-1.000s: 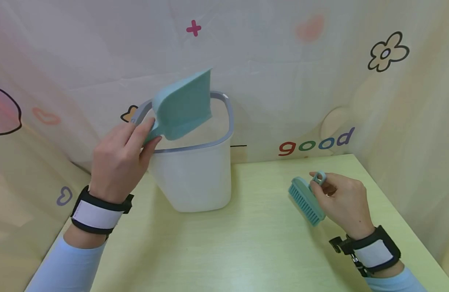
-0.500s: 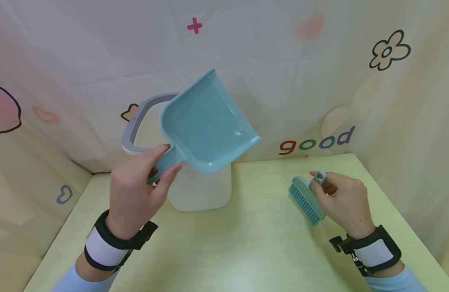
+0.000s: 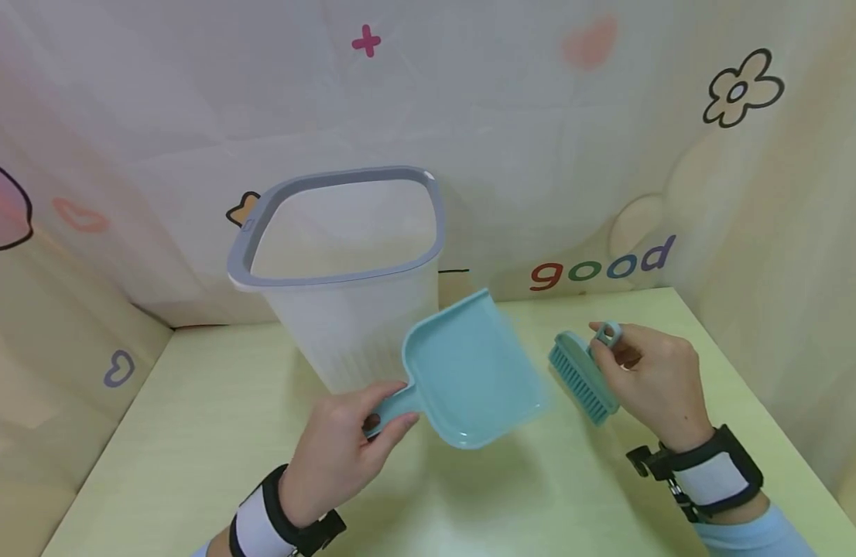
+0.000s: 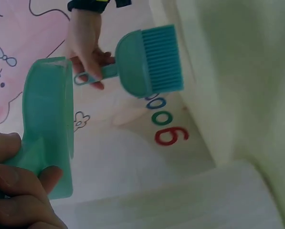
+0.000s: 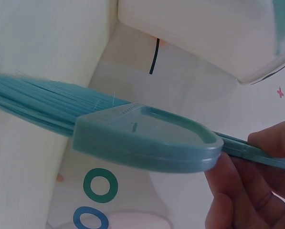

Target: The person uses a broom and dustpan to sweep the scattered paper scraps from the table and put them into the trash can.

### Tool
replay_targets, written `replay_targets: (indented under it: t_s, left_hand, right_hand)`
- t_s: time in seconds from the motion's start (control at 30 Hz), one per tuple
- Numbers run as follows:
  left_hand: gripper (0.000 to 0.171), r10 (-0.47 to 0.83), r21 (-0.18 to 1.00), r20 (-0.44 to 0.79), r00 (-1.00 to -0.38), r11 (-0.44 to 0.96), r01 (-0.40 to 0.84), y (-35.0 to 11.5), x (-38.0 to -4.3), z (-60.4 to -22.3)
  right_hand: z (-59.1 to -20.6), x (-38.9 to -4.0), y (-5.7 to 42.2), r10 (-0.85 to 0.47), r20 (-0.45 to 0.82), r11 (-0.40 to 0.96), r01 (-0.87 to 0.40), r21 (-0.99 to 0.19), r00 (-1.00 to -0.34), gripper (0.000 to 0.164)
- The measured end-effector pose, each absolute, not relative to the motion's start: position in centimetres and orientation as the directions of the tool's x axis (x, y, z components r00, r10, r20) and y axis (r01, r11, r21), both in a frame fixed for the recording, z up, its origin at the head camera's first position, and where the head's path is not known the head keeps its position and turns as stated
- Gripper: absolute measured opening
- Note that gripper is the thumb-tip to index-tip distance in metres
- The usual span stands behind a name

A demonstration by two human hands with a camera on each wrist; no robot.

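My left hand grips the short handle of a light-blue dustpan, held above the table in front of the bin. In the left wrist view the dustpan appears edge-on, with fingers and thumb around its handle. On the right, my right hand pinches the looped handle of a small teal hand brush, bristles pointing down toward the tabletop. The right wrist view shows the brush close up, its bristle tips near the pale table surface; whether they touch it I cannot tell.
A white bin with a grey-blue rim stands at the back left of the pale wooden table. Behind it hangs a printed curtain with the word "good". More curtain closes off both sides.
The dustpan was tilted over the bin's mouth; my left hand has brought it down, rightward and nearer, so the bin's rim is uncovered. The right hand and brush have stayed put.
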State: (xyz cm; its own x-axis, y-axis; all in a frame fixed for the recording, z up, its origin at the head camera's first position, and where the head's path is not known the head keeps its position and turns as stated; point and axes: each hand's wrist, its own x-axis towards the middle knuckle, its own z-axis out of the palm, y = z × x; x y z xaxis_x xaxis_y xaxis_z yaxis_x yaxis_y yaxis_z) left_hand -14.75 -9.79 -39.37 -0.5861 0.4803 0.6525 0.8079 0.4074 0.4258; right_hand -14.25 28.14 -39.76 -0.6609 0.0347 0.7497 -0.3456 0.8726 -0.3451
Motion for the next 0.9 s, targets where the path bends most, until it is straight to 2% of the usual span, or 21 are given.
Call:
replay_targets:
  t_s: [0.23, 0.43, 0.67, 0.8, 0.9]
  left_hand:
    - [0.018, 0.544, 0.601, 0.369, -0.753, 0.478, 0.64, -8.5, -14.5, -43.8]
    - [0.025, 0.559, 0.686, 0.175, -0.81, 0.521, 0.508, -7.5, -14.5, -46.6]
    - [0.026, 0.565, 0.821, 0.018, -0.825, 0.463, 0.335, -6.7, -14.0, -48.1]
    - [0.027, 0.588, 0.871, -0.058, -0.807, 0.425, 0.248, -6.3, -13.3, -48.5]
    - [0.028, 0.61, 0.906, -0.121, -0.783, 0.389, 0.164, -6.1, -12.7, -48.8]
  right_hand:
    - [-39.6, -14.0, 27.8, 0.031, 0.743, 0.871, -0.347, -0.348, -0.669, 0.015]
    - [-40.1, -13.5, 26.1, -0.019, 0.745, 0.875, -0.372, -0.31, -0.666, 0.022]
    - [-41.9, -12.4, 22.0, -0.208, 0.769, 0.882, -0.455, -0.119, -0.604, 0.027]
    - [-43.2, -11.4, 19.5, -0.345, 0.751, 0.878, -0.477, 0.045, -0.564, 0.031]
    - [-44.2, -10.8, 17.9, -0.432, 0.744, 0.845, -0.517, 0.137, -0.509, 0.026]
